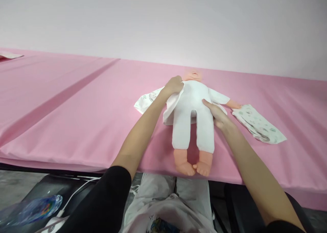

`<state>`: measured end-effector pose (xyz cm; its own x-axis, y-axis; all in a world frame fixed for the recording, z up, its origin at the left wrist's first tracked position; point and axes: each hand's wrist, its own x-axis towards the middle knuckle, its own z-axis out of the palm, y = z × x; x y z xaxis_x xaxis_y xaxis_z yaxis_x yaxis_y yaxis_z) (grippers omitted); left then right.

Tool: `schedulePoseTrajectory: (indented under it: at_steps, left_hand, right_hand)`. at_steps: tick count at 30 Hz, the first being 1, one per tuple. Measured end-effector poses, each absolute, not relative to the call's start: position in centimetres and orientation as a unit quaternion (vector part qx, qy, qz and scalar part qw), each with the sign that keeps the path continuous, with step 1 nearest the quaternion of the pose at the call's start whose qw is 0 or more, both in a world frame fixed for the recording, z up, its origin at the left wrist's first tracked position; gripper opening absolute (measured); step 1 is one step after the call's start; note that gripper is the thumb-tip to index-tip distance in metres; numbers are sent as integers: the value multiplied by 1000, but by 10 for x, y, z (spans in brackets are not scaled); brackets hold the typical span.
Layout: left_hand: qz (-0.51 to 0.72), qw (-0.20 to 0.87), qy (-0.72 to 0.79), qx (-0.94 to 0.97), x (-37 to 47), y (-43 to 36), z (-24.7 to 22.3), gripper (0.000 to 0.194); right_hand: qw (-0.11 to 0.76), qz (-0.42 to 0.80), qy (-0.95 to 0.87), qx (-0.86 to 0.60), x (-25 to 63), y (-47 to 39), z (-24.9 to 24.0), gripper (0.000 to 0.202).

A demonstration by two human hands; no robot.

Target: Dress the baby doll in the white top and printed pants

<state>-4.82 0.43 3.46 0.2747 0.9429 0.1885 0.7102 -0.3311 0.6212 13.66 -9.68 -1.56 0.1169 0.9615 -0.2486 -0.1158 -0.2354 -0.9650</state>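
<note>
A baby doll (194, 96) with a white cloth body lies on its back, its feet toward me at the table's front edge. Under it is a white baby shirt (170, 115), spread open, with a printed sleeve reaching out to the left. By the doll's shoulder, my left hand (175, 84) is closed on the shirt's left front panel. My right hand (217, 114) holds the doll's side at the hip, thumb on top; its other fingers are hidden. The doll's left arm stretches right, its hand touching a printed white cloth (259, 124).
A pink padded cover (76, 117) lies over the table, against a pale wall (153, 25). At the far left edge is another piece of cloth (10, 55). Below the table are a clear plastic bottle (38, 207), a white cable (76, 192) and dark chairs (242, 209).
</note>
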Motion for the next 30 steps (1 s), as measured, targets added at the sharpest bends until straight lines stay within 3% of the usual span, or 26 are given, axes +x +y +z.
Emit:
schedulePoseTrajectory:
  at_steps: [3,8,15,20,25,27,30]
  left_hand:
    - [331,312,523,721,-43,7,28,26]
    - [401,414,540,613,-46,14,18,28]
    - [526,357,503,585,-38,28,8,27]
    - [485,313,452,680,-24,14,23,23]
    - [333,153,482,795,-13,-22,48,18]
    - [306,127,481,812,-11,-37,56,24]
    - [272,186,445,833,-12,-56,66,47]
  right_hand:
    - [511,532,-367,-567,138,-94,-19,31]
    - [528,518,-374,-561,135,-90,-22,28]
    - [538,518,-375,-550,125,-98,-17,22]
    - [542,510,-368,-558,116,-103,-14,20]
    - [561,520,-361,-533,117,-99,-20,21]
    - [561,521,-370,-527,118,-98,-23,21]
    - [557,508,-380,-536,119,-99,-26,21]
